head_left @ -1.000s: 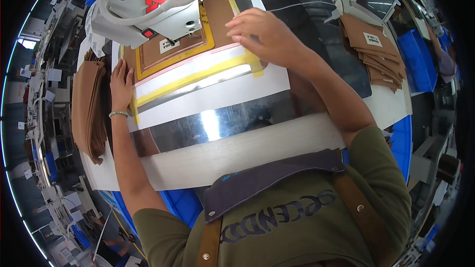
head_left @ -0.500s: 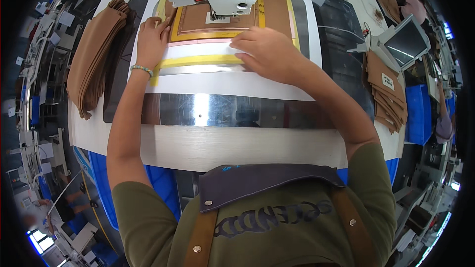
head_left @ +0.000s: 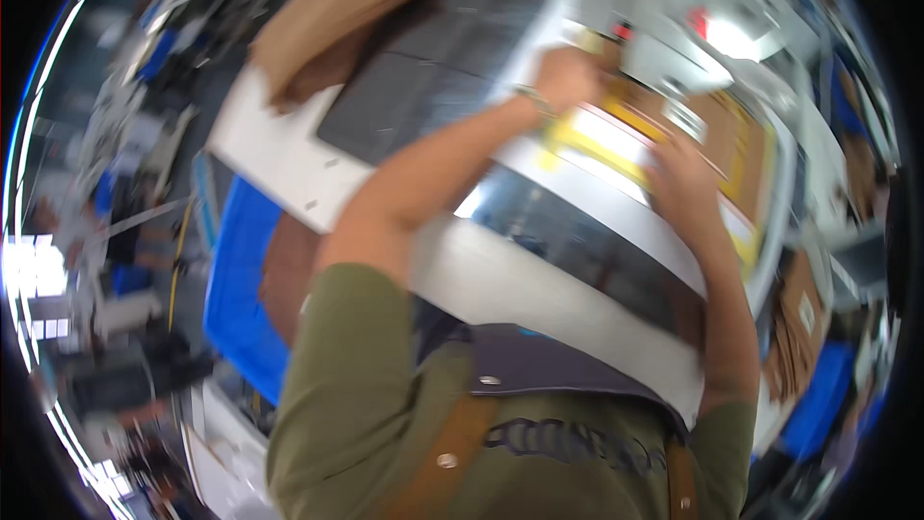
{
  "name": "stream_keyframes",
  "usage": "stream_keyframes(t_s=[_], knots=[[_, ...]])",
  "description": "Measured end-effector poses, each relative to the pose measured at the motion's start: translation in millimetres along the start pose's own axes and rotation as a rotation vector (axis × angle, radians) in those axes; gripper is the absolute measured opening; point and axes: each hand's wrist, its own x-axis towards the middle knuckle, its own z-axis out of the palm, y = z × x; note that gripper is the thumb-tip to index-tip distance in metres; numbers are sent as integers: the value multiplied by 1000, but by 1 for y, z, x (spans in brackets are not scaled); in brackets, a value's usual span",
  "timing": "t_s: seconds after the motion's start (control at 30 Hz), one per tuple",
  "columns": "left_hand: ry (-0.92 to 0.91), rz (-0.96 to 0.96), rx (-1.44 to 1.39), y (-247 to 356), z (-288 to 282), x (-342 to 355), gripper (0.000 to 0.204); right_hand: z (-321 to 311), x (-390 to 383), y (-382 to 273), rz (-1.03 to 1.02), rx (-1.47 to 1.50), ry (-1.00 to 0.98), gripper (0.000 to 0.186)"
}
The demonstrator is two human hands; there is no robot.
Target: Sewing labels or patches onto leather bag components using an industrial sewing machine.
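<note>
The whole view is smeared by motion. Under the white machine head [head_left: 674,58] lies a brown fabric piece [head_left: 720,135], edged by a template frame with yellow strips [head_left: 611,162]. My left hand [head_left: 570,82] is at the frame's left edge, close to the machine head; its fingers are blurred and partly lost against the brown material. Along the near side of the frame rests my right hand [head_left: 685,183], fingers stretched and thumb apart, touching the frame's edge. Nothing shows in its grip. A pale label [head_left: 684,119] sits on the brown piece.
A stack of folded brown fabric [head_left: 346,19] lies at the far left of the table [head_left: 279,149], beside a dark plate [head_left: 414,87]. More brown pieces [head_left: 797,318] lie at right, near a blue bin [head_left: 818,400]. Another blue bin [head_left: 245,279] stands below left, brown fabric in it.
The view has swung leftward and tilted, so the table and machine appear turned and farther right. Both hands stay at the template frame.
</note>
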Motion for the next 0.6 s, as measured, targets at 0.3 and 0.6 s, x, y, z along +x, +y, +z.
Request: stream_keyframes(t_s=[0.3, 0.6], knots=[[-28, -55, -156, 3, -5, 9, 37, -21, -2, -3, 194, 40, -145, 11], [379, -190, 7, -58, -175, -124, 21, -9, -2, -6, -17, -123, 12, 11]])
